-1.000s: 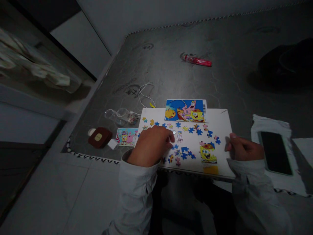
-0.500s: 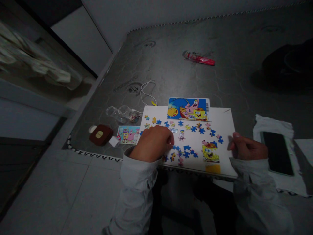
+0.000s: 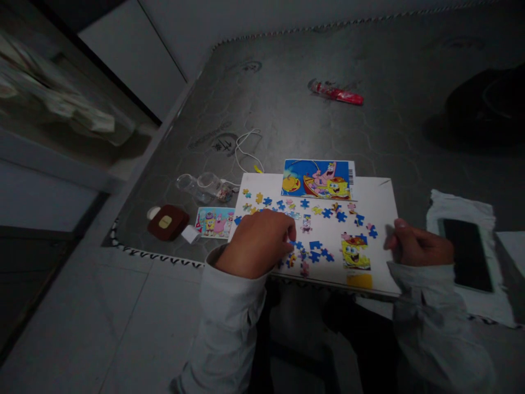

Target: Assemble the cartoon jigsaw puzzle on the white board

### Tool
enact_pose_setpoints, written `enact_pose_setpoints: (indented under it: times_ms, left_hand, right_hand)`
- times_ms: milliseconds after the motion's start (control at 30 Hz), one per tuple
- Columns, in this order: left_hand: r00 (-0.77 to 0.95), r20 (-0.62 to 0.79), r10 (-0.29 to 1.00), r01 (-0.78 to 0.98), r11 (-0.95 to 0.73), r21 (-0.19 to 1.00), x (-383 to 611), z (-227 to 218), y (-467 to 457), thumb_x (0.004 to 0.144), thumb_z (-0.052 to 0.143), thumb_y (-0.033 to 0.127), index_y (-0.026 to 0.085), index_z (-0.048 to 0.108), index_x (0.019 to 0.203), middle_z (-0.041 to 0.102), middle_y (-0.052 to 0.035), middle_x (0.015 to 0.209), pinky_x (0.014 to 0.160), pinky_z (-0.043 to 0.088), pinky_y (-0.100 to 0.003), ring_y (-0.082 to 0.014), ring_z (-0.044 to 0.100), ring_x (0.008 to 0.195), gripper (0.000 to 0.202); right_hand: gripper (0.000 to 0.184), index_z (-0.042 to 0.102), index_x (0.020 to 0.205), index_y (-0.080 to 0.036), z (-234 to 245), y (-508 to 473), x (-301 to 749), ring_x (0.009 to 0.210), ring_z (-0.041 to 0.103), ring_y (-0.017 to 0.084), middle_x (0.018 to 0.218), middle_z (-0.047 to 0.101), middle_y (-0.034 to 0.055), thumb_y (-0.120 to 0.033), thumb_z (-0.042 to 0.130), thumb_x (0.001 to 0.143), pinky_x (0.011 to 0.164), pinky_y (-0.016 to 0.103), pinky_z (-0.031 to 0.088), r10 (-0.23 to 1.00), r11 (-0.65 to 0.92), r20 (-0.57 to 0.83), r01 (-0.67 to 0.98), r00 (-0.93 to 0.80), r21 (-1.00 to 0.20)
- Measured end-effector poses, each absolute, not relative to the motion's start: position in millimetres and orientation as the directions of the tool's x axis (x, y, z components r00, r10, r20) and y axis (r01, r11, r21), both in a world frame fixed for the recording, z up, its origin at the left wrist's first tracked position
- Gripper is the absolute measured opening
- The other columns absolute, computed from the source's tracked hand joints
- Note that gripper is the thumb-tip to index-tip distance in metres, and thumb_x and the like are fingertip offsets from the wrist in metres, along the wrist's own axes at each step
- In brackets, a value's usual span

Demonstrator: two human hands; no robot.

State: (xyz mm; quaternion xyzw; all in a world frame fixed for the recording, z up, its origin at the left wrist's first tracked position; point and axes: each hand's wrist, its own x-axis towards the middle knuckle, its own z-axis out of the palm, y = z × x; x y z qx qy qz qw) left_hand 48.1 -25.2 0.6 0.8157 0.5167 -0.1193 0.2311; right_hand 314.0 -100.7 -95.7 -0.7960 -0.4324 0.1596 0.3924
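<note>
My left hand (image 3: 262,241) bends over the left part of a white board (image 3: 381,219), thumb and fingertips pinched down among loose jigsaw pieces (image 3: 315,255); whatever is between them is hidden. At the board's right edge rests my right hand (image 3: 420,244), its fingers curled together, with anything inside out of sight. A joined yellow cartoon section of puzzle (image 3: 355,253) lies near the right hand, above a plain yellow piece (image 3: 360,281). Across the top of the board is a picture card (image 3: 318,179) with a blue cartoon scene. More pieces (image 3: 327,213) are scattered in a row below it.
Left of the board are a second picture card (image 3: 217,222), a brown case (image 3: 168,222), a white cube (image 3: 190,234), clear plastic containers (image 3: 209,187) and a white cable (image 3: 240,150). A phone (image 3: 467,254) lies on white cloth at right. A red packet (image 3: 338,94) sits farther back.
The view has shifted slightly. My left hand stays pinched over the pieces, a touch lower and to the right. My right hand keeps its curled pose at the board's edge.
</note>
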Motion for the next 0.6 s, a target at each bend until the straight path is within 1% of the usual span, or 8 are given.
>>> enact_pose_setpoints:
  times_ms: [167, 300, 433, 600]
  left_hand:
    - [0.408, -0.516, 0.753, 0.913, -0.344, 0.219, 49.1, 2.4, -33.3, 0.069, 0.072, 0.028, 0.029, 0.069, 0.077, 0.068, 0.0019, 0.080, 0.069, 0.043, -0.030, -0.0187, 0.060, 0.075, 0.009]
    - [0.431, -0.493, 0.756, 0.902, -0.380, 0.205, 50.3, 0.8, -38.6, 0.066, 0.073, 0.027, 0.031, 0.069, 0.082, 0.068, 0.0025, 0.081, 0.069, 0.043, -0.031, -0.0197, 0.060, 0.075, 0.016]
    - [0.441, -0.499, 0.746, 0.897, -0.389, 0.212, 51.8, -2.3, -37.3, 0.066, 0.072, 0.023, 0.032, 0.070, 0.086, 0.068, 0.0018, 0.085, 0.073, 0.044, -0.031, -0.0193, 0.061, 0.077, 0.021]
    - [0.408, -0.498, 0.765, 0.912, -0.358, 0.198, 54.4, -2.8, -35.5, 0.068, 0.071, 0.024, 0.034, 0.072, 0.083, 0.069, 0.0013, 0.085, 0.074, 0.044, -0.032, -0.0206, 0.061, 0.080, 0.018]
  right_hand:
    - [0.047, 0.060, 0.050, -0.021, -95.4, -100.5, 313.6, 0.035, 0.034, 0.010, 0.036, 0.041, -0.0039, -0.053, 0.055, 0.083, 0.039, 0.028, 0.024, 0.806, -0.320, 0.094, 0.564, 0.584, -0.761]
    - [0.047, 0.061, 0.050, -0.021, -97.6, -100.9, 315.6, 0.038, 0.039, 0.011, 0.040, 0.047, -0.0021, -0.053, 0.054, 0.083, 0.041, 0.028, 0.027, 0.818, -0.320, 0.090, 0.578, 0.569, -0.751]
    - [0.046, 0.061, 0.050, -0.021, -101.0, -101.4, 317.0, 0.036, 0.035, 0.010, 0.037, 0.042, -0.0033, -0.053, 0.055, 0.083, 0.040, 0.029, 0.025, 0.811, -0.314, 0.107, 0.582, 0.575, -0.750]
    - [0.046, 0.060, 0.050, -0.021, -103.4, -101.3, 315.3, 0.036, 0.033, 0.009, 0.036, 0.040, -0.0038, -0.053, 0.056, 0.083, 0.039, 0.028, 0.023, 0.799, -0.294, 0.121, 0.558, 0.589, -0.776]
